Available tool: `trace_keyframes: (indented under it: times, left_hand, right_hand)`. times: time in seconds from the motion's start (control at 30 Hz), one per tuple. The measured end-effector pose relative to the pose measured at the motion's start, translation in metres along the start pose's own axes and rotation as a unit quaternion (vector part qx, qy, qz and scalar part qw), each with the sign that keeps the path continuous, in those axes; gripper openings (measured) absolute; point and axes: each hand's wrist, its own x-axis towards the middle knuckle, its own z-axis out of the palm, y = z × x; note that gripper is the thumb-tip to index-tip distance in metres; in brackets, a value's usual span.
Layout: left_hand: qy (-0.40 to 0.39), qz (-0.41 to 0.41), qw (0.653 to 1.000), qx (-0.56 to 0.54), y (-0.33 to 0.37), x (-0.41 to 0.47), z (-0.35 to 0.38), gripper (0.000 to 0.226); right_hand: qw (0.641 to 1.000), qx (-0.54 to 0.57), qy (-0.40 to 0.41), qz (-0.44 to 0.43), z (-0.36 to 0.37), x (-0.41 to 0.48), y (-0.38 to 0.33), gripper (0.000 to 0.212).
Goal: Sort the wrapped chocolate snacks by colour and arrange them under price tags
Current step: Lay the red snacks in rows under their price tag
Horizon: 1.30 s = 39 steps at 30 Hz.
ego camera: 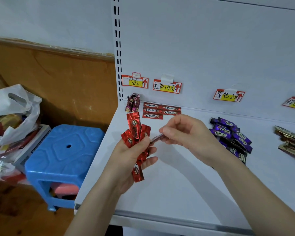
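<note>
The left hand (pixel 134 155) grips a fanned bunch of red-wrapped chocolate bars (pixel 135 132) above the shelf (pixel 177 184) near its left edge. The right hand (pixel 186 133) pinches a single wrapped bar (pixel 157 138), blurred, just beside that bunch. Five red Choco bars (pixel 160 110) lie flat along the back edge under the red price tag (pixel 167 86), well apart from the purple pile (pixel 232 135).

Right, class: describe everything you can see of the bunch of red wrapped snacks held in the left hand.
The bunch of red snacks is several long bars in shiny, crinkled red foil with serrated ends and small dark logo panels. The left hand grips them round the middle, above the white shelf; they fan out, ends sticking up and down. The right hand pinches one more snack beside the bunch.
</note>
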Motion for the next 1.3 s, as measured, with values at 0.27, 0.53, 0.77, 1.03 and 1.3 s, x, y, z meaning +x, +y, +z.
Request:
trace_keyframes:
  times: [0.27, 0.53, 0.77, 1.03, 1.3]
  left_hand:
    - [0.052, 0.047, 0.997, 0.039, 0.001, 0.009, -0.002, 0.015]
    - [0.055, 0.035, 0.995, 0.069, -0.004, 0.015, -0.004, 0.012]
    - [0.071, 0.019, 0.996, 0.05, -0.009, 0.019, -0.005, 0.01]
    - [0.073, 0.013, 0.996, 0.043, -0.01, 0.021, -0.006, 0.01]
    - [0.074, 0.004, 0.997, 0.034, -0.012, 0.024, -0.004, 0.007]
  right_hand:
    - [0.998, -0.052, 0.026, 0.024, -0.008, -0.004, 0.011, 0.028]
    - [0.976, -0.19, 0.06, 0.085, -0.031, 0.019, 0.039, 0.026]
    - [0.863, -0.494, 0.1, 0.042, -0.031, 0.035, 0.052, 0.033]
    - [0.84, -0.531, 0.047, 0.102, -0.024, 0.029, 0.053, 0.021]
    - [0.855, -0.509, 0.095, -0.036, -0.012, 0.016, 0.064, 0.019]
